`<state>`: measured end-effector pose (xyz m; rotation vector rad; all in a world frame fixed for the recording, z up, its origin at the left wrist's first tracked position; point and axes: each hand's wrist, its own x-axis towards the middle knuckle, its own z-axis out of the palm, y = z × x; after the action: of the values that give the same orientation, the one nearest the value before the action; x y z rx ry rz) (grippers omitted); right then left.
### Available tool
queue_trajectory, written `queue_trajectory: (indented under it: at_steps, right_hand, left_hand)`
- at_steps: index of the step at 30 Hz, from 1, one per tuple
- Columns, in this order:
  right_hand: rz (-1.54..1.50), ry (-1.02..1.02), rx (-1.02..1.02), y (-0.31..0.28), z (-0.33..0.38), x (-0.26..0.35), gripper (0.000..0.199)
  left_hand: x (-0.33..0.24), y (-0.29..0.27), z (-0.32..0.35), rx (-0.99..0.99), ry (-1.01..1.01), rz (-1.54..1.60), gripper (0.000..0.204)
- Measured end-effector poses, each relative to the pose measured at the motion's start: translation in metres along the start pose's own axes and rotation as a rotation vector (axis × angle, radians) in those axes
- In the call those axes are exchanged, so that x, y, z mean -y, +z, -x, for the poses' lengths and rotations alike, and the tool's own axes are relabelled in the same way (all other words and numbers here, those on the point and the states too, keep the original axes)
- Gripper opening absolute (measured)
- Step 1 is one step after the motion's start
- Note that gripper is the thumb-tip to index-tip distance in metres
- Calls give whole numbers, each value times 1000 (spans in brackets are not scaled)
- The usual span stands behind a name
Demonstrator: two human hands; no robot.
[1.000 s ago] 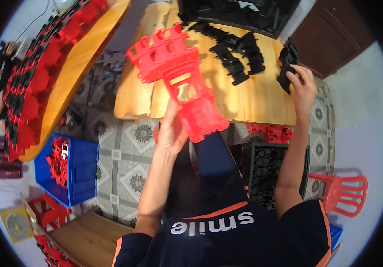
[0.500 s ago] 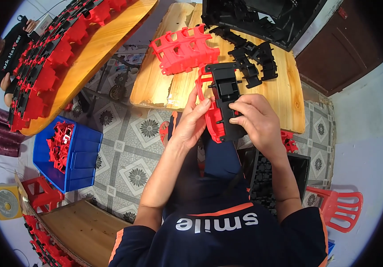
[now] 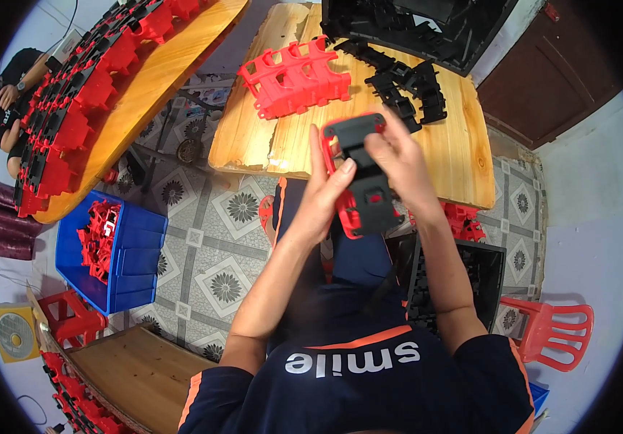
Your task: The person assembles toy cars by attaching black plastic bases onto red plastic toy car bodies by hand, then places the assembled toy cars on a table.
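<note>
Both hands hold one long red plastic frame with a black plastic piece [image 3: 366, 181] laid on top of it, raised above my lap at the near edge of the wooden table [image 3: 463, 163]. My left hand [image 3: 326, 195] grips its left side, thumb along the edge. My right hand [image 3: 398, 163] presses on the black piece from the right. On the table beyond lie a stack of red frames [image 3: 293, 76] and a heap of black pieces [image 3: 405, 83].
A black crate [image 3: 427, 25] stands at the table's far edge. A long wooden bench with rows of red-and-black parts [image 3: 80, 94] runs at left, another person [image 3: 11, 98] beside it. A blue bin [image 3: 120, 249], red stools [image 3: 547, 336] and a black tray [image 3: 471, 278] stand on the tiled floor.
My right hand came back from the black pieces on the table with one and set it on the red frame, which both hands now hold lower and closer.
</note>
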<state>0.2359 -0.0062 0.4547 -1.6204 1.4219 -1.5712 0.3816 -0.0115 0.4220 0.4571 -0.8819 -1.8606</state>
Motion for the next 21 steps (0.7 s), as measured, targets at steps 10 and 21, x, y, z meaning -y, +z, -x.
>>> queue_trajectory:
  at_steps: [10, 21]
  right_hand:
    - [-657, 280, 446, -5, -12, -10, 80]
    - [-977, 429, 345, 34, -11, -33, 63]
  left_hand:
    - [-35, -6, -15, -298, 224, -84, 43]
    - [-45, -3, -18, -249, 343, -238, 91]
